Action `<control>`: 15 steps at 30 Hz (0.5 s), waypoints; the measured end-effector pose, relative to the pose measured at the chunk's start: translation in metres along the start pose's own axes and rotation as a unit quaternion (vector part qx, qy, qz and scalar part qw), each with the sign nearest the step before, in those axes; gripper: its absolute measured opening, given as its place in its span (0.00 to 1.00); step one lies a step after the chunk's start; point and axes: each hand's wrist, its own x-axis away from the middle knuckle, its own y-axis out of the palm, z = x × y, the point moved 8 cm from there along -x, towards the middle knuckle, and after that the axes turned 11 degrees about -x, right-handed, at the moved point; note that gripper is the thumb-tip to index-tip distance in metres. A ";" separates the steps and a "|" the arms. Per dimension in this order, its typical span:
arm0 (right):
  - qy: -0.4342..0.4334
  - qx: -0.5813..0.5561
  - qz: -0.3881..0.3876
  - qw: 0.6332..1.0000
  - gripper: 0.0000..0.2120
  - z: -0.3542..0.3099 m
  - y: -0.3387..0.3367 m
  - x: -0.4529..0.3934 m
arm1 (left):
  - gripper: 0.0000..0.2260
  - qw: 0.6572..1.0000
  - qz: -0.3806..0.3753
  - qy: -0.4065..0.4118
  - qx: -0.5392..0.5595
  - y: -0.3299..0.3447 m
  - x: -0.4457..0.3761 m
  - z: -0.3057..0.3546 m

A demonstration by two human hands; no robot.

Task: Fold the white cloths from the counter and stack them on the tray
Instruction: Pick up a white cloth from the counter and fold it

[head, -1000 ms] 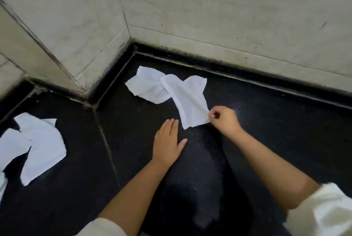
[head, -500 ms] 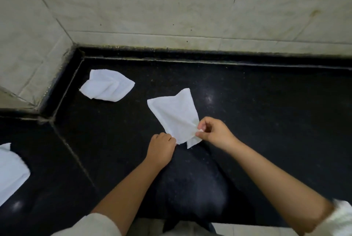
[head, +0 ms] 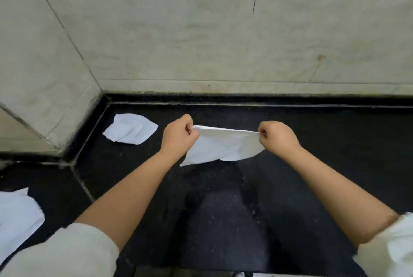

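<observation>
A white cloth (head: 223, 146) hangs stretched between both hands above the black counter (head: 223, 209). My left hand (head: 178, 134) pinches its left top corner and my right hand (head: 278, 137) pinches its right top corner. The top edge is taut and the rest droops toward the counter. A second crumpled white cloth (head: 130, 129) lies on the counter to the left, near the corner. More white cloth (head: 16, 218) lies at the far left edge. No tray is in view.
Pale marble walls (head: 223, 42) rise behind and to the left of the counter, meeting in a corner at the back left. A seam (head: 82, 184) runs across the counter on the left. The counter's front edge is at the bottom of the view.
My right hand pulled the cloth off the pile toward me, my left hand took hold of another corner, and both hands lifted and stretched it out. The view shifted right.
</observation>
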 end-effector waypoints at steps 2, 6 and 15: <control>0.015 0.010 0.037 0.999 0.09 0.006 -0.022 -0.010 | 0.09 0.999 -0.018 0.034 -0.011 -0.004 -0.008 0.020; -0.005 -0.019 0.164 0.986 0.10 0.004 -0.072 -0.022 | 0.13 0.991 0.011 0.098 -0.086 -0.011 -0.027 0.053; -0.201 0.001 0.066 0.977 0.07 0.014 -0.009 0.072 | 0.09 0.949 -0.150 0.168 -0.218 0.043 0.031 0.010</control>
